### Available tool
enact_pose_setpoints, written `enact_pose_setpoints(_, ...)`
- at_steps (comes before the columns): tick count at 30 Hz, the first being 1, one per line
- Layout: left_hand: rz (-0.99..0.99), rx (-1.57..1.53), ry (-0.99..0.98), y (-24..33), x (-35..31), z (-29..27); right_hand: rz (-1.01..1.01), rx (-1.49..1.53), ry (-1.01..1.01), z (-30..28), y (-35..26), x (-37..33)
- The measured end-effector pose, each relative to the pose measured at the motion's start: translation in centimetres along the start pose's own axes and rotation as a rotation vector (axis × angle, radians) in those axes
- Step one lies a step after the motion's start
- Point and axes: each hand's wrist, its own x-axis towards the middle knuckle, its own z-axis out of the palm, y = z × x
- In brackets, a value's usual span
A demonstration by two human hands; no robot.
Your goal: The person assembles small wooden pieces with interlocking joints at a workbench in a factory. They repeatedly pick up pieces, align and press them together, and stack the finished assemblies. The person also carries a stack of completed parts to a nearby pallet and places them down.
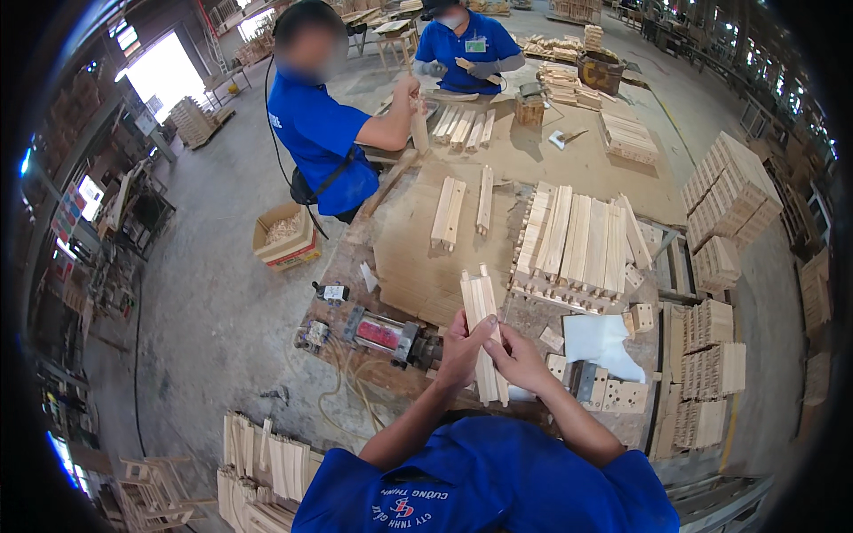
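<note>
Both my hands hold a small bundle of pale wooden slats (480,306) upright over the near edge of the workbench (569,155). My left hand (462,351) wraps the bundle from the left. On the right side of the bundle my right hand (520,357) grips the slats with thumb and fingers. The lower end of the slats (490,386) sticks out below my hands. A row of longer slats (582,244) lies on the bench just beyond, to the right.
A clamp machine with a red part (382,333) sits left of my hands, wires hanging under it. A white rag (604,342) lies at right. Stacked wooden parts (711,364) fill the right side; more slats (267,466) lie lower left. Two people in blue (324,133) work at the far end; a cardboard box (286,235) stands on the floor.
</note>
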Motion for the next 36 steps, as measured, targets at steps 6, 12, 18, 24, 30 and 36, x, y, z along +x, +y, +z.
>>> enact_pose_setpoints(6, 0.123, 0.011, 0.301, -2.6, 0.4, 0.5, -0.165, -0.51, 0.118, 1.0, -2.0, -1.6)
enact_pose_setpoints(12, 0.156, 0.196, 0.413, -3.6, 0.1, 0.8, -0.179, -0.533, 0.126, 1.2, -0.8, -0.8)
enact_pose_setpoints(18, 0.155, 0.138, 0.377, -5.2, -0.1, 0.4, -0.224, -0.567, 0.082, 0.5, 0.6, -0.4)
enact_pose_setpoints(24, -0.076, 0.107, 0.091, -5.5, -3.4, -3.8, -0.219, -0.745, -0.112, -3.0, 0.2, 0.3)
enact_pose_setpoints(30, -0.156, 0.273, 0.425, -1.6, -7.7, -12.1, -0.158, -0.951, -0.35, -3.1, 2.0, 0.1)
enact_pose_setpoints(36, 0.197, 0.276, 0.8, 5.5, -7.4, -19.5, -0.132, -0.984, -0.348, -1.2, 5.1, -0.4)
